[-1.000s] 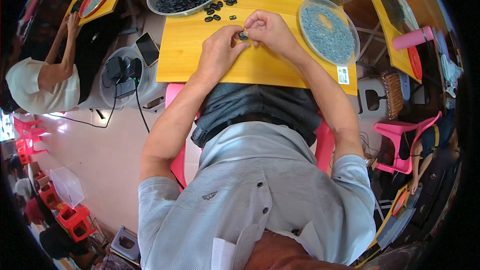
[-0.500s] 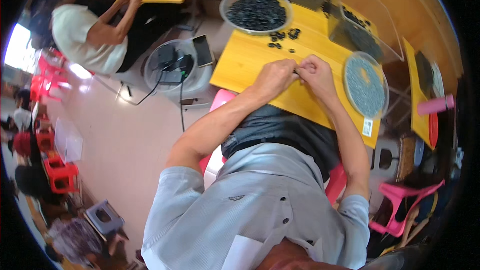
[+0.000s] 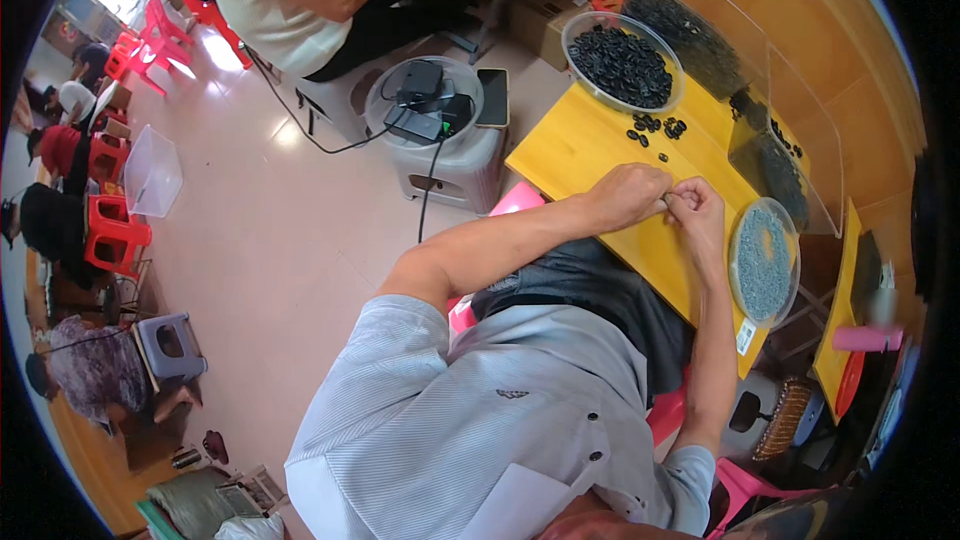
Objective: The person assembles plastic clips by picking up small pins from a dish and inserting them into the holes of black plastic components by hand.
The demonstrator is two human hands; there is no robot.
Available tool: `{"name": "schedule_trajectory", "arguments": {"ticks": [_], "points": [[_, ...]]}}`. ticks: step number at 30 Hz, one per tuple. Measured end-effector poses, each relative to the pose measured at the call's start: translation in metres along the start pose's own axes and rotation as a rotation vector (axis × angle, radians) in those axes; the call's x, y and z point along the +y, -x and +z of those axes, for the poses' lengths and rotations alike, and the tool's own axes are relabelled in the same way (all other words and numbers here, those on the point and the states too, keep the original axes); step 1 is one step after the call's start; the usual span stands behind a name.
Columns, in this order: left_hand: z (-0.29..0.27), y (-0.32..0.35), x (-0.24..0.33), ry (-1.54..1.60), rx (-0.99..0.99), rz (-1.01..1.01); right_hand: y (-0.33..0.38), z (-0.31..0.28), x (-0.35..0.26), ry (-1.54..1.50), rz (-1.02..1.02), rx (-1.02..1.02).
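Note:
My left hand (image 3: 636, 194) and my right hand (image 3: 699, 212) meet over the near part of the yellow table (image 3: 561, 145). Both are closed, fingertips pinched together around something tiny that the fingers hide. Just beyond them lie several small black rounded pieces (image 3: 642, 127) in a loose cluster. A clear round tub (image 3: 571, 56) heaped with more black pieces stands at the far edge. To the right of my right hand is a clear round tray (image 3: 740, 285) holding many small grey-blue bits, with a bare patch in the middle.
A clear upright panel (image 3: 810, 130) borders the table's right side, with dark pieces (image 3: 690, 35) piled behind it. Leftward, a grey stool (image 3: 453, 168) carries a basin with black adapters and a cable (image 3: 430, 190). Another person (image 3: 285, 5) works at a second table.
My view has swung toward the left, so the table and tubs appear farther right and lower. My hands stay pinched together over the same part of the table.

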State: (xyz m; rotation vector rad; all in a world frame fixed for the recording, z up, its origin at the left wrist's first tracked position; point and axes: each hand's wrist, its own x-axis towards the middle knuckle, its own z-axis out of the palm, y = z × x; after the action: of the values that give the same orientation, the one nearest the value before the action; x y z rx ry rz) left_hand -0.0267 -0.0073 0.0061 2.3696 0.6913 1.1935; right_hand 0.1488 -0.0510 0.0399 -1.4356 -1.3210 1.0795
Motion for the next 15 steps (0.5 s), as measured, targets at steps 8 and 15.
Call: {"name": "schedule_trajectory", "arguments": {"ticks": [8,15], "points": [[0.004,0.004,-0.006,0.134,0.023,-0.154,-0.018,-0.028,-0.024,0.213,0.133,-0.170],[0.000,-0.002,-0.002,-0.033,-0.211,-0.124,-0.082,-0.011,-0.078,-0.046,-0.268,0.146]]}}
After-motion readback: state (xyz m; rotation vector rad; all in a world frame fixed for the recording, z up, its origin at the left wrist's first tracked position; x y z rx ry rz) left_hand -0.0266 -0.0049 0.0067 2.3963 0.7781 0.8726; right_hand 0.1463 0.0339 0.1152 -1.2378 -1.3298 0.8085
